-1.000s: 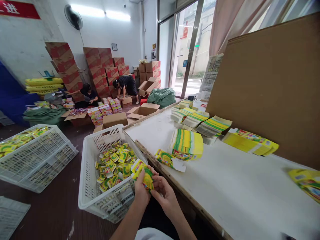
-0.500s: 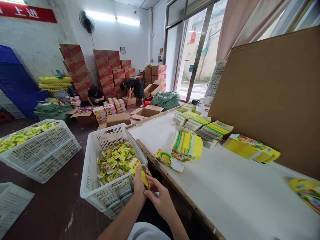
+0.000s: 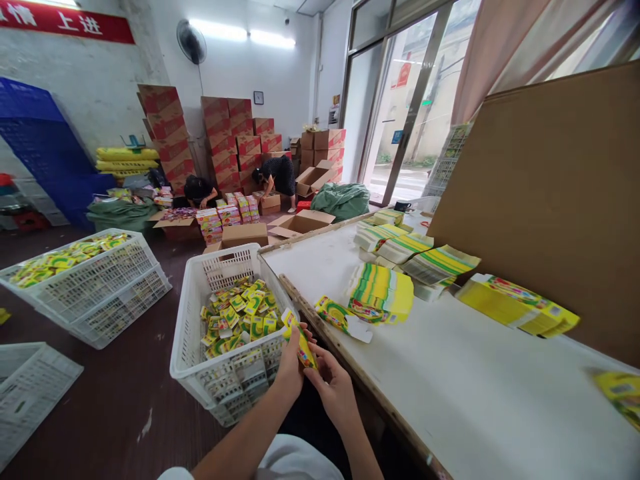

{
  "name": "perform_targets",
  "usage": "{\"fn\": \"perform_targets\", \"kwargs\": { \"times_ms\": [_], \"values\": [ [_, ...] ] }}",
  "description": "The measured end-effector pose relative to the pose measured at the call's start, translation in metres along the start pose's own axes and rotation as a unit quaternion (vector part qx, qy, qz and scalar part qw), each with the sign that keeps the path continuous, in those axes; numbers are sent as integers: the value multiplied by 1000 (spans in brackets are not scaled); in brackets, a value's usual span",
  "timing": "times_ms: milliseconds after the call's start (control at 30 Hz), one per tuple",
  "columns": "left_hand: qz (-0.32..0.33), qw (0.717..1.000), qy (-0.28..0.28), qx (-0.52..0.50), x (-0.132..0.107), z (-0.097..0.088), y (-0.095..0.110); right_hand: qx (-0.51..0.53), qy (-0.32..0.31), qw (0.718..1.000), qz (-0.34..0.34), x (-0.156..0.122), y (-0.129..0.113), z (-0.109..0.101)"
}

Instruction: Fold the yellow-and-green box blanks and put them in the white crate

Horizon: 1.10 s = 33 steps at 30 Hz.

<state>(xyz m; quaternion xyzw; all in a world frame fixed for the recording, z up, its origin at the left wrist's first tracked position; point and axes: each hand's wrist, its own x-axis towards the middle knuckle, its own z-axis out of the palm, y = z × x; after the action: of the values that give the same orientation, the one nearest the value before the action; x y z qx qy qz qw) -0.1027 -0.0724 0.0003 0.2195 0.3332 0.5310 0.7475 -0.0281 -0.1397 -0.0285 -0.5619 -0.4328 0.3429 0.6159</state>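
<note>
A small yellow and green printed carton (image 3: 304,349) is held between both hands, tilted, over the near right rim of a white crate. My left hand (image 3: 291,363) wraps its upper part, where a pale flap sticks up. At the lower end, the fingers of my right hand (image 3: 330,380) close on the carton. Many similar small yellow cartons (image 3: 247,310) lie heaped inside the white plastic crate (image 3: 183,333). On the white table (image 3: 450,400), one flat carton (image 3: 333,313) rests beside a fanned stack of flattened cartons (image 3: 383,293).
More flattened carton stacks (image 3: 435,263) and a banded bundle (image 3: 520,307) lie along a big cardboard sheet (image 3: 550,200). Another crate of yellow cartons (image 3: 100,287) stands left on the dark floor. Two people (image 3: 280,175) work at the back among boxes (image 3: 223,150).
The view has swung slightly left, so everything sits further right. Both hands keep hold of the carton, which now stands a little more upright.
</note>
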Motion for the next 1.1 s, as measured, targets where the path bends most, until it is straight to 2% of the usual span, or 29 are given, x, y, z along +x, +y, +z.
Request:
{"fn": "perform_targets", "kwargs": {
  "times_ms": [133,267,500,700,933,1100],
  "values": [
    [38,998,-32,41,1,-2,-1,0,4,1000,-26,0,5,-5],
    [63,994,-16,83,7,-9,-3,-44,-20,996,-69,-3,-1,-2],
    [81,991,-2,111,15,-22,-8,-152,-1,978,-143,-11,-3,9],
    [63,993,-15,102,10,-27,-18,-179,18,974,-137,-15,6,-2],
    [56,993,-70,79,-6,-13,-30,-185,102,971,-112,-15,12,-28],
    [49,991,-76,96,-7,-8,-37,-147,113,981,-63,-23,14,-33]
  ]
}}
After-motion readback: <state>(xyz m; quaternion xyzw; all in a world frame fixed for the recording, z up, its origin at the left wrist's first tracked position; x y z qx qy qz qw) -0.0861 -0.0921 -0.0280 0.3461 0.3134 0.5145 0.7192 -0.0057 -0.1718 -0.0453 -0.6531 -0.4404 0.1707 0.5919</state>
